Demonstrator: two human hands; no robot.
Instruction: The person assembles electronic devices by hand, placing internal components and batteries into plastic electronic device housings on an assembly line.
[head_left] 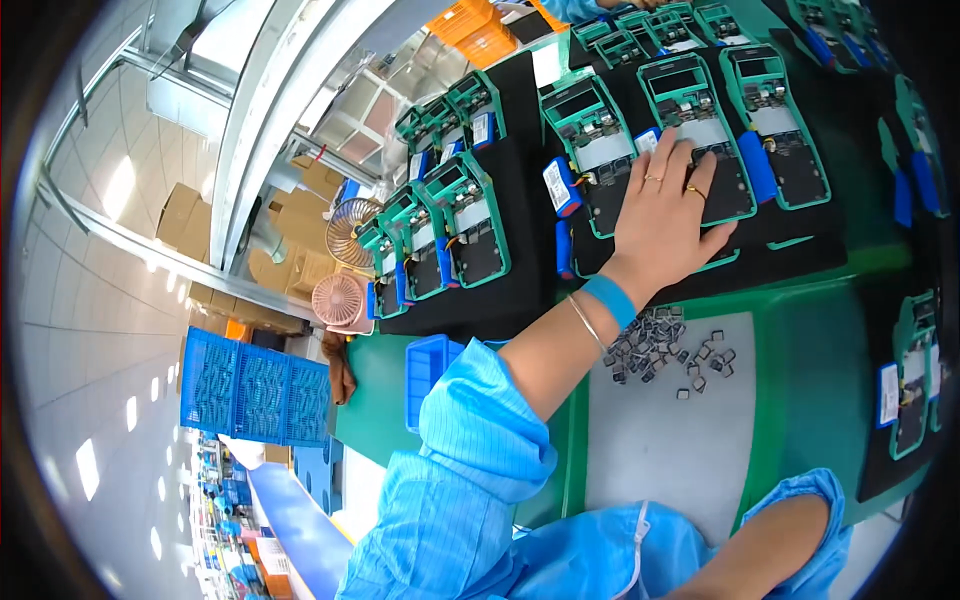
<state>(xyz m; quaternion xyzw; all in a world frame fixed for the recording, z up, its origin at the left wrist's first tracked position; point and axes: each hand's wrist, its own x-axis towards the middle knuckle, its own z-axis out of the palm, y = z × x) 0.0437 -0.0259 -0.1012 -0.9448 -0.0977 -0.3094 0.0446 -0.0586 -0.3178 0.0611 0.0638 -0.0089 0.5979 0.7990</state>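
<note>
My left hand [668, 205] reaches across the bench, its fingers apart and bent down over a green-framed handheld device housing [690, 110]. The fingertips touch the exposed board in its middle, and I see nothing held in them. On either side lie similar open housings, one to the left [605, 150] and one to the right [775, 120]. Blue battery packs [563, 188] on short wires hang beside them. Near my left wrist, small square metallic parts [650, 345] lie in a loose pile. Of my right arm, only the forearm [765, 545] shows at the lower edge; the hand is out of view.
More housings rest on black mats at the left [470, 220] and far right [910, 375]. A grey mat [670, 450] lies in front of me. Beyond my left sleeve stand a blue bin [428, 365], a pink fan [340, 300] and a blue basket [255, 385]. Another person's sleeve [572, 10] shows at the far edge.
</note>
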